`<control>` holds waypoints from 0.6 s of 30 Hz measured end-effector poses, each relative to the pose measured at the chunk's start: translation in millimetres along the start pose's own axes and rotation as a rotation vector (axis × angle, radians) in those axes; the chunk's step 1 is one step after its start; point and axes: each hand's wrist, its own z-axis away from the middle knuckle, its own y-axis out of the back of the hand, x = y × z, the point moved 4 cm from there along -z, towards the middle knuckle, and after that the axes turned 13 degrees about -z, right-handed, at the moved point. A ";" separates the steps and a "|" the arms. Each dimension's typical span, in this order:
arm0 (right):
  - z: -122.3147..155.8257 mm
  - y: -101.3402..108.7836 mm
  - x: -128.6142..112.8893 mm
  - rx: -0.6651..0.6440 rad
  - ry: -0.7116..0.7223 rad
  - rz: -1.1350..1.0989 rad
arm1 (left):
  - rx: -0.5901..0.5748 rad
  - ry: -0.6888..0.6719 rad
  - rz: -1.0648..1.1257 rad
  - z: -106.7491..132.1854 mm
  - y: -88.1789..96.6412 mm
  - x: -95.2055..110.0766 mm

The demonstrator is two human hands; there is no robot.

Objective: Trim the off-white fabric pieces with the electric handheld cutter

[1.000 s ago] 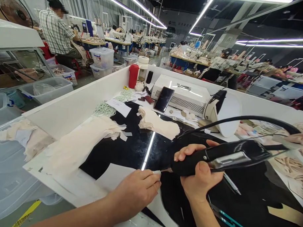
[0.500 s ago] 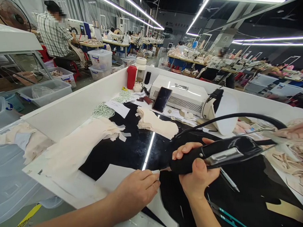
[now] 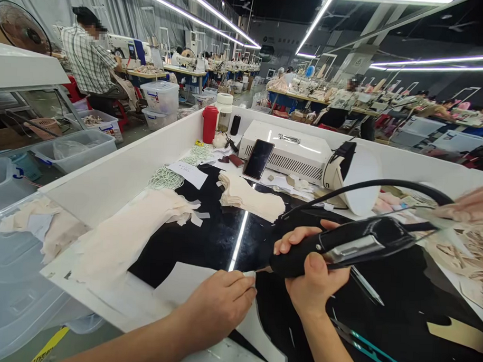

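My right hand [image 3: 315, 276] is wrapped round a black corded hand tool [image 3: 342, 245] with a silver lever on its side. Its narrow metal tip points left, close to the fingers of my left hand [image 3: 219, 307]. That hand is closed in a pinch on the edge of a white sheet [image 3: 186, 277], cannot tell whether paper or cloth. The sheet lies on the black table surface [image 3: 208, 238], partly under my left hand and forearm. Teal-handled tweezers [image 3: 370, 344] and a silver pen [image 3: 368, 286] lie beside my right wrist.
Cream fabric stacks [image 3: 123, 232] [image 3: 251, 194] lie left and ahead. A phone [image 3: 258, 159] leans on a white metal box [image 3: 286, 145]. The tool's black cable [image 3: 368, 184] arches across the right. A white rim [image 3: 119, 158] borders the table; a co-worker [image 3: 91, 57] sits far left.
Both hands and the tool hold almost the same position. The view has shifted very slightly.
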 end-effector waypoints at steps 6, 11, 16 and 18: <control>-3.6 -0.7 -4.2 0.030 0.006 -0.016 | -0.021 0.007 -0.010 1.6 -2.1 -1.8; -1.5 -1.3 -4.3 0.018 -0.009 -0.028 | -0.031 -0.001 -0.009 1.8 -1.8 -0.9; 0.4 0.8 -0.4 0.010 -0.022 -0.006 | -0.026 0.004 -0.006 1.6 -1.1 -0.7; -0.5 2.0 -0.3 0.024 -0.015 -0.004 | -0.027 0.002 -0.008 1.7 -1.0 -0.6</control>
